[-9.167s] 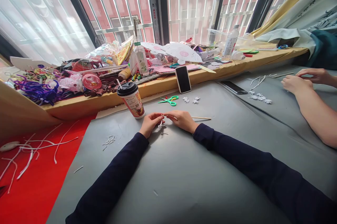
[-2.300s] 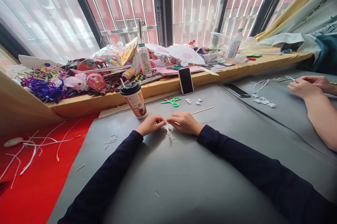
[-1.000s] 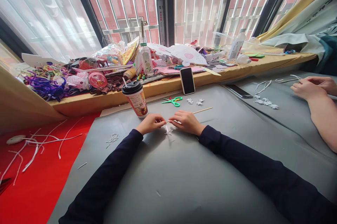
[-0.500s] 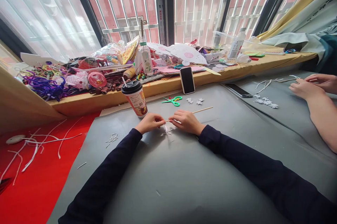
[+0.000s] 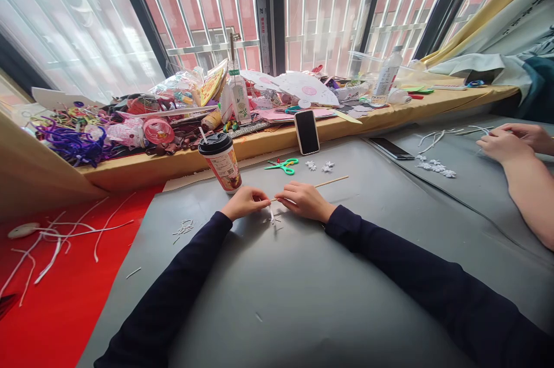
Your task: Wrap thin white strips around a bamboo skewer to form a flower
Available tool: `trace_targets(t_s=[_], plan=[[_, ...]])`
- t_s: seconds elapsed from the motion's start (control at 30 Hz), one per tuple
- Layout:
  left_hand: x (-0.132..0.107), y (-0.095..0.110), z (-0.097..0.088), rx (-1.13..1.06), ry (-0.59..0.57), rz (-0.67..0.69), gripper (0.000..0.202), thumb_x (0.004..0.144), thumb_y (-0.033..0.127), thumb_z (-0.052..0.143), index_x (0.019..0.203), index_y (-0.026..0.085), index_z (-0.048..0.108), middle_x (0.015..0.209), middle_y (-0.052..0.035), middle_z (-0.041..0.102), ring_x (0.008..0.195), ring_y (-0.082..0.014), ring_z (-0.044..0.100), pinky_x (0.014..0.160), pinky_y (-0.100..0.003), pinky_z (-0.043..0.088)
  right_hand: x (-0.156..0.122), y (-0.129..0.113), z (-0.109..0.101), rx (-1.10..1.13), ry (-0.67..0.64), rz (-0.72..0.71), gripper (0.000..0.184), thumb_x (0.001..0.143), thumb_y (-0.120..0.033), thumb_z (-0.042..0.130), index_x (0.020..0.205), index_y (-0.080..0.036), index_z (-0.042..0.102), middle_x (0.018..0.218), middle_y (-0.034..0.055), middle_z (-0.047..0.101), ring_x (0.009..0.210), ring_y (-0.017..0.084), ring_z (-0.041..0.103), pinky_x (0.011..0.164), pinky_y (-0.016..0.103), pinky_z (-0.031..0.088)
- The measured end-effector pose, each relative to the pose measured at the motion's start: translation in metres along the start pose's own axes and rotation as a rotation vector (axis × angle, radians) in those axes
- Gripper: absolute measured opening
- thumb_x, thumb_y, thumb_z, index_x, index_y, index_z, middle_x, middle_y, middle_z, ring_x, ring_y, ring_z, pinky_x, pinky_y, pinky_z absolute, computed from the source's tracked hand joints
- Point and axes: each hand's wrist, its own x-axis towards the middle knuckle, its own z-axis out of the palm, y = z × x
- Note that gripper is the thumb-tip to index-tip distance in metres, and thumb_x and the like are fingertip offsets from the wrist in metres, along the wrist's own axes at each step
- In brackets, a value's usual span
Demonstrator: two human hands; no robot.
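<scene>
Both my hands meet above the grey table sheet (image 5: 311,276). My right hand (image 5: 305,201) is closed around a thin wooden stick (image 5: 332,181), whose far end sticks out to the right. My left hand (image 5: 246,202) pinches at the stick's near end, where a white pipe cleaner (image 5: 272,212) is looped and hangs down. At the bottom of that strip dangles a small white shape with thin spiky ends. The fingertips partly hide how strip and stick meet.
Behind my hands are green-handled scissors (image 5: 286,166), small white flower shapes (image 5: 328,166), a phone (image 5: 307,132) and a lidded cup (image 5: 220,163). Cut white bits (image 5: 185,226) lie left; long white strips (image 5: 58,232) rest on red. A co-worker's hands (image 5: 508,142) work at right.
The hanging white strip shows slightly longer and swings a little between my hands. My hands stay nearly in place, and the co-worker's fingers have shifted slightly.
</scene>
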Motion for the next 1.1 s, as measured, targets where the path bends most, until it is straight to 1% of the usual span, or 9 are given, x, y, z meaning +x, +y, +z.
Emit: trace_targets(t_s=[0.07,0.17,0.27,0.43,0.63,0.83,0.93,1.0,1.1], plan=[[-0.0007,0.0,-0.0013,-0.037,-0.019,-0.013,0.033,0.071,0.044,0.053,0.078,0.013,0.065,0.061,-0.0025,0.061,0.057,-0.0124,0.053,0.054,-0.022,0.04,0.0001,0.0002,0.0007,-0.002,0.008,0.011,0.023,0.088,-0.03,0.041,0.092,-0.021,0.061,0.073,0.003,0.057,0.074,0.014,0.046,0.062,0.025,0.031],[-0.0017,-0.0011,-0.004,-0.124,-0.094,-0.032,0.037,0.073,0.046,0.051,0.084,0.013,0.065,0.062,-0.0025,0.061,0.058,-0.0123,0.054,0.055,-0.022,0.041,0.0002,0.0006,0.0017,-0.004,0.015,0.017,0.023,0.088,-0.03,0.041,0.091,-0.021,0.062,0.072,0.0033,0.057,0.073,0.014,0.046,0.062,0.025,0.031],[-0.002,-0.0026,-0.006,-0.173,-0.13,-0.028,0.039,0.075,0.047,0.047,0.083,0.012,0.065,0.062,-0.0024,0.059,0.058,-0.012,0.053,0.057,-0.022,0.042,-0.0002,0.0008,0.0024,-0.002,0.01,0.013,0.023,0.088,-0.03,0.041,0.092,-0.021,0.062,0.073,0.0034,0.057,0.073,0.014,0.046,0.062,0.025,0.03],[-0.0009,-0.0035,-0.0049,-0.141,-0.121,-0.024,0.039,0.076,0.046,0.047,0.081,0.012,0.065,0.062,-0.0027,0.059,0.057,-0.0116,0.053,0.056,-0.022,0.042,-0.0006,-0.0004,0.0022,0.0,-0.001,0.024,0.023,0.088,-0.03,0.041,0.09,-0.021,0.061,0.074,0.0031,0.058,0.074,0.014,0.046,0.063,0.025,0.03],[-0.0016,0.0003,-0.0023,-0.057,-0.102,-0.001,0.038,0.077,0.045,0.045,0.083,0.013,0.065,0.062,-0.0026,0.06,0.057,-0.0123,0.054,0.051,-0.021,0.04,-0.0002,-0.0019,0.0003,-0.006,-0.024,0.03,0.025,0.088,-0.031,0.04,0.088,-0.02,0.062,0.073,0.0034,0.058,0.074,0.014,0.047,0.062,0.025,0.03],[-0.0004,0.0022,0.001,0.063,-0.071,0.019,0.036,0.077,0.044,0.044,0.08,0.014,0.065,0.066,-0.0039,0.063,0.055,-0.0126,0.054,0.054,-0.022,0.04,-0.0006,-0.0014,-0.0001,-0.007,-0.047,0.021,0.026,0.088,-0.032,0.039,0.087,-0.02,0.062,0.073,0.004,0.058,0.074,0.014,0.047,0.062,0.025,0.031],[0.0003,0.0006,0.0021,0.064,-0.084,0.006,0.036,0.078,0.044,0.043,0.079,0.014,0.064,0.064,-0.0036,0.062,0.055,-0.0127,0.054,0.054,-0.022,0.04,-0.001,-0.0008,0.0006,-0.002,-0.059,0.027,0.026,0.088,-0.032,0.039,0.088,-0.02,0.062,0.074,0.0039,0.059,0.074,0.014,0.048,0.063,0.025,0.031],[0.0007,-0.0014,0.0025,0.046,-0.095,-0.006,0.038,0.078,0.045,0.042,0.08,0.014,0.063,0.065,-0.0037,0.062,0.057,-0.0129,0.054,0.054,-0.022,0.039,-0.0014,0.0001,0.0018,-0.004,-0.072,0.053,0.027,0.088,-0.033,0.039,0.087,-0.02,0.062,0.075,0.0034,0.06,0.074,0.014,0.049,0.062,0.024,0.03],[0.0013,-0.0052,0.0029,0.021,-0.1,-0.029,0.04,0.077,0.047,0.041,0.079,0.013,0.063,0.063,-0.0036,0.061,0.058,-0.0127,0.052,0.055,-0.021,0.039,-0.0023,0.0017,0.0044,-0.004,-0.082,0.137,0.029,0.088,-0.038,0.039,0.091,-0.021,0.061,0.079,0.0031,0.062,0.074,0.013,0.052,0.059,0.024,0.03]])
